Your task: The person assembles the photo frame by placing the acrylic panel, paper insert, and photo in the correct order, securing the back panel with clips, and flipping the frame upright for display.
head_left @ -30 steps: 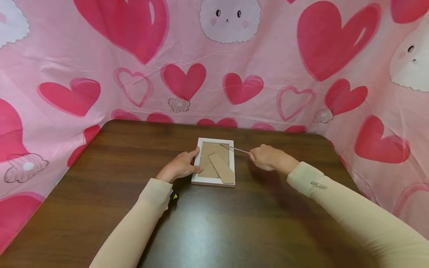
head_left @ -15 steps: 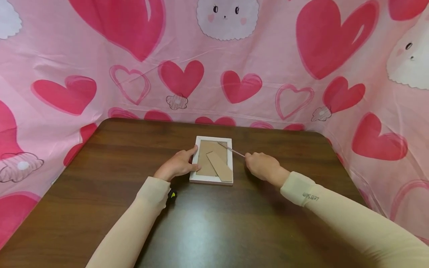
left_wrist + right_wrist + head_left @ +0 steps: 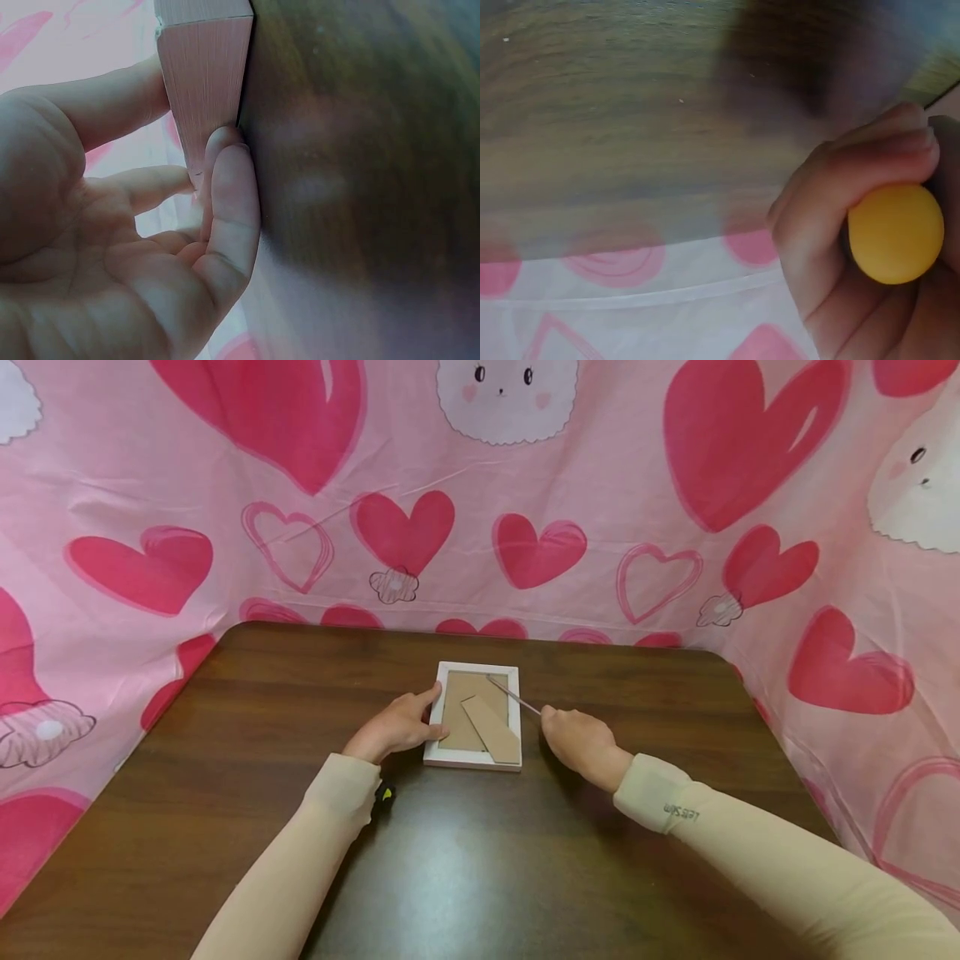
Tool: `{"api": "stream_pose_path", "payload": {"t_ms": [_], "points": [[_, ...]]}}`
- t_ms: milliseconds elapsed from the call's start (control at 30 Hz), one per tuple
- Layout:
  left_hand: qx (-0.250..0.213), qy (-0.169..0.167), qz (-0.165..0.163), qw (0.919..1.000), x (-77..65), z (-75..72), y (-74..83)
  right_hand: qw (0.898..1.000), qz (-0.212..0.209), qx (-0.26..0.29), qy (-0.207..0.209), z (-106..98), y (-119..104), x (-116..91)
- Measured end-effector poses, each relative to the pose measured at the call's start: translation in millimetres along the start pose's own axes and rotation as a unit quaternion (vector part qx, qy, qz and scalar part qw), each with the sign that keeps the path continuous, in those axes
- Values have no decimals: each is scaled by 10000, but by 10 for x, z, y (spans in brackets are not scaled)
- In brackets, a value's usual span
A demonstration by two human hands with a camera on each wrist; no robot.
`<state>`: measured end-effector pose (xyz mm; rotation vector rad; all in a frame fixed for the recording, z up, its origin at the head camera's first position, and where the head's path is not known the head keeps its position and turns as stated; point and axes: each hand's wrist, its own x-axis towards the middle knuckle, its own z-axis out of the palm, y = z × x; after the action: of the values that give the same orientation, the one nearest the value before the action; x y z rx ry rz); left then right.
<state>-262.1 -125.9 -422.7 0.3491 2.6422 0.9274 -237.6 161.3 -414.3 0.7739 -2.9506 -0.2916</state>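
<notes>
A white picture frame lies on the dark wooden table, its brown backing board facing up and a slanted stand leg across the board. My left hand grips the frame's left side, thumb over the edge. In the left wrist view, fingertips press against the frame's side wall. My right hand holds a screwdriver with a thin metal shaft, its tip at the top inner edge of the backing. The yellow handle end shows in the right wrist view, most of the handle hidden in the fist.
Beside the left cuff, a small black and yellow-green object shows. A pink curtain with hearts hangs behind the table's far edge and along both sides. The wooden tabletop stretches toward the front.
My right hand has shifted left and a little nearer, turning the screwdriver shaft to a steeper slant while its tip stays at the frame's upper inner edge. The left hand keeps its hold.
</notes>
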Motion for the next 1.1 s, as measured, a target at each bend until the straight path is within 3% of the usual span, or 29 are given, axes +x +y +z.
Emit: {"api": "stream_pose_path", "payload": {"t_ms": [333, 567, 833, 967, 1100], "points": [[-45, -1, -72, 10000, -2, 3, -6, 9945, 304, 745, -674, 6, -32, 57], [45, -49, -160, 9999, -22, 20, -25, 9871, 93, 1180, -1079, 7, 99, 92], [-69, 4, -130, 9999, -16, 39, 29, 9932, -122, 1111, -325, -79, 436, 76], [-34, 40, -140, 9999, 2, 23, 36, 9924, -218, 1210, -98, -305, 420, 87], [44, 41, -150, 9999, 7, 6, 34, 9916, -681, 1096, 110, -544, 307, 128]]}}
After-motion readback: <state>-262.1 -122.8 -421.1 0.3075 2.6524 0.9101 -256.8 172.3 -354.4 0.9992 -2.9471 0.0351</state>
